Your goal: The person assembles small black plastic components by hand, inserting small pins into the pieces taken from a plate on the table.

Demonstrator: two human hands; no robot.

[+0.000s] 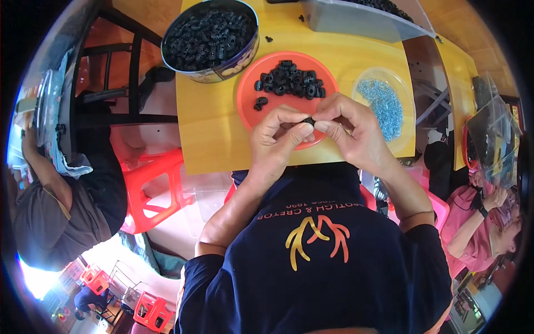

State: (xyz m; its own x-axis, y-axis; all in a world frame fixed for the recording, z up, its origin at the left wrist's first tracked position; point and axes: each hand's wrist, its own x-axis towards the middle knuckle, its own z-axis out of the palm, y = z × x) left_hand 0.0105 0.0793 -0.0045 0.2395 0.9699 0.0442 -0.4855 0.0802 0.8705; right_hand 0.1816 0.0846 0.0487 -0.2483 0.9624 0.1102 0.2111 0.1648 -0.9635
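Observation:
Over the near edge of a red plate [248, 99], I hold a small black plastic part [309, 121] between both hands. My left hand [276, 136] pinches its left side with thumb and forefinger. On its other side, the thumb and fingertips of my right hand [356, 131] are closed, covering much of the part. A loose heap of similar black parts [292, 80] lies on the plate, with a couple set apart at its left. To the right, a round translucent tub [405, 142] holds many tiny bluish, shiny pieces, too small to make out.
A large round tin [222, 72] full of black parts stands at the table's back left. A clear plastic box [361, 28] with more sits back right. Few black bits lie on the yellow table [206, 133]. Red stools [156, 189] stand left; people sit at both sides.

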